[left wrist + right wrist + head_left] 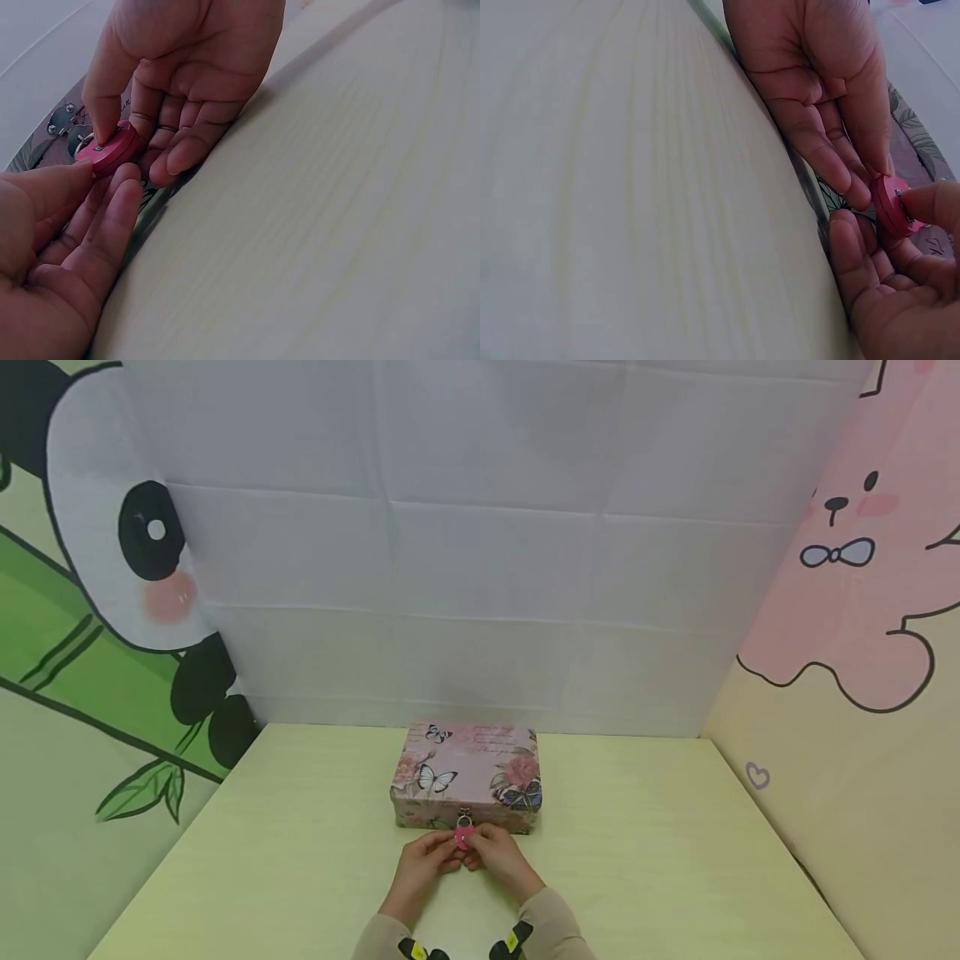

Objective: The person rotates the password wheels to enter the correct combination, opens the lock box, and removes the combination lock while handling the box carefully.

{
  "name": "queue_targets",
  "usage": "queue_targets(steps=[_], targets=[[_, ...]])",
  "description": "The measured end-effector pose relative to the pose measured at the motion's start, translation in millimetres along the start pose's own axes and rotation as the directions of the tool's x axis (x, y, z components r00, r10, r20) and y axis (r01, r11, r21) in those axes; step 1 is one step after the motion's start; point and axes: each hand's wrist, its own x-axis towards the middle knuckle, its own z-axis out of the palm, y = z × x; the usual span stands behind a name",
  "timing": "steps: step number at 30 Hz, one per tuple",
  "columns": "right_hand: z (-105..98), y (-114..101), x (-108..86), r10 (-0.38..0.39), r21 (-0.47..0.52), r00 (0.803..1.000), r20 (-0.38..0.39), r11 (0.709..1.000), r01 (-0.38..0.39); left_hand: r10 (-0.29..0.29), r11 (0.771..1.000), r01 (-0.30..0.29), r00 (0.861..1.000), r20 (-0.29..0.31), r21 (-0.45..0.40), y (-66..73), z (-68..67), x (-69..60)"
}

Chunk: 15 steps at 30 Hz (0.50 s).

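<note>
Lower centre of frame: left hand (422, 867) and right hand (504, 860), fingers (114, 210) of both clamped on pink padlock (464, 837), at front of floral box (467, 772).

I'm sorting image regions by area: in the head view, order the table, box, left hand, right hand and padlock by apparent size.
1. Table
2. Box
3. Left hand and right hand, too alike to rank
4. Padlock

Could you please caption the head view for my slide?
Left hand and right hand hold a pink padlock at a pink, butterfly-printed rectangular box.
</note>
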Motion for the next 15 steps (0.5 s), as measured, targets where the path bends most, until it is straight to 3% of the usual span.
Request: queue_targets(steps=[15], targets=[[0.6,-2.7,-1.4,-0.013,-0.021,1.0,0.009,1.0,0.013,-0.016,1.0,0.016,1.0,-0.01,0.006,1.1,0.4,-1.3]])
